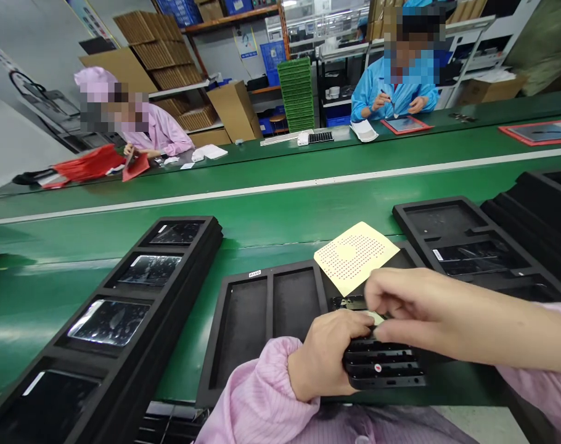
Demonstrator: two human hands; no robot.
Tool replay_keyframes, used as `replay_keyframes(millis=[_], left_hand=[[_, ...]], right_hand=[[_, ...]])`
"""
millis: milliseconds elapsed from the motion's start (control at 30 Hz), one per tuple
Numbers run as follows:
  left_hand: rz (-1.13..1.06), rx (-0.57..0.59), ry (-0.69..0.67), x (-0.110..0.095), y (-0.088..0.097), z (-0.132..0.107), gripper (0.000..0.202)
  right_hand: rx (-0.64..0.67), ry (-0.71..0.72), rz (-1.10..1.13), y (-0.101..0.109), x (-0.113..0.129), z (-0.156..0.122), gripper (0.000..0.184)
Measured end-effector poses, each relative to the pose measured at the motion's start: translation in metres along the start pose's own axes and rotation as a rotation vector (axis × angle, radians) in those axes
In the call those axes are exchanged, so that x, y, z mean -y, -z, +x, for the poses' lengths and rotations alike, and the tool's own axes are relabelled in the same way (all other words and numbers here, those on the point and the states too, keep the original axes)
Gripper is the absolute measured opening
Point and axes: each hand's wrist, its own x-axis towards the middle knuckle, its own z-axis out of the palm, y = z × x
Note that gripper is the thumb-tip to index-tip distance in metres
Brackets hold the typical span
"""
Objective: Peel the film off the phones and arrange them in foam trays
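A stack of black phone housings (386, 372) stands on edge near the front of the table. My left hand (324, 354) is closed around the stack's left side. On one of the housings' edges sits a small round white sticker with a red mark (378, 368). My right hand (401, 308) is curled over the top of the stack, fingertips pinched close to my left fingers; what they hold is hidden. A pale yellow piece (376, 317) shows between the two hands. Behind them, a yellow sheet of small red dots (354, 256) lies across a black foam tray (270, 308).
Stacked black foam trays (158, 296) with glossy screens stand at left, and more foam trays (484, 246) at right. A white line runs along the green conveyor (280, 206). Across it sit two people, one in pink (158, 132), one in blue (373, 83).
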Motion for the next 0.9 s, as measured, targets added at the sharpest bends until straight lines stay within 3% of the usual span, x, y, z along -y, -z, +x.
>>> replay_keyframes(millis=[67, 200, 367, 533, 733, 833, 900], left_hand=[[-0.019, -0.001, -0.015, 0.001, 0.0, -0.001, 0.032], [-0.025, -0.021, -0.019, 0.001, 0.0, -0.002, 0.032], [-0.049, 0.007, -0.003, 0.001, 0.0, -0.004, 0.034], [-0.056, 0.028, 0.015, 0.0, 0.002, -0.005, 0.033], [-0.072, 0.038, 0.042, 0.001, 0.003, -0.004, 0.035], [-0.21, 0.08, 0.058, 0.003, 0.007, -0.001, 0.051], [-0.381, 0.101, 0.14, 0.002, 0.011, 0.002, 0.063]], right_hand=[[-0.141, 0.01, 0.087, -0.007, -0.012, -0.019, 0.011], [-0.298, 0.097, 0.118, -0.035, -0.035, -0.052, 0.017], [-0.543, 0.149, 0.064, -0.074, -0.052, -0.059, 0.031], [-0.571, 0.297, 0.064, -0.079, -0.056, -0.05, 0.019], [-0.561, 0.362, 0.07, -0.077, -0.059, -0.044, 0.009], [-0.58, 0.411, 0.033, -0.076, -0.06, -0.04, 0.009], [-0.585, 0.45, 0.004, -0.073, -0.059, -0.035, 0.01]])
